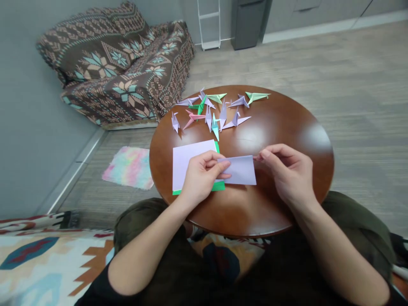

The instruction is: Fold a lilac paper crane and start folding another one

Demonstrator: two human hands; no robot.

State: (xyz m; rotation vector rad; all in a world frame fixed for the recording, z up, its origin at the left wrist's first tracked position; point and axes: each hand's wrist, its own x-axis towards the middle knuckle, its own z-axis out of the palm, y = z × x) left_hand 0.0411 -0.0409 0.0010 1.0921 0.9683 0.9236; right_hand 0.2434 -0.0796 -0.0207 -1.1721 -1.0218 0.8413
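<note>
A folded sheet of lavender origami paper (241, 171) is held above the round wooden table, its long fold along the top. My left hand (204, 173) pinches its left end between thumb and fingers. At the paper's upper right corner, my right hand (288, 168) has thumb and forefinger pressed together, closed on or just beside that corner; the contact is too small to make out. Under my left hand lies a stack of square paper (188, 163), lavender on top with green edges showing below.
Several folded paper cranes in lavender, green, pink and blue, one pink crane (193, 118) among them, stand along the far side of the table (280, 123). A patterned covered sofa (127, 72) and a pastel rug (130, 167) are beyond it to the left.
</note>
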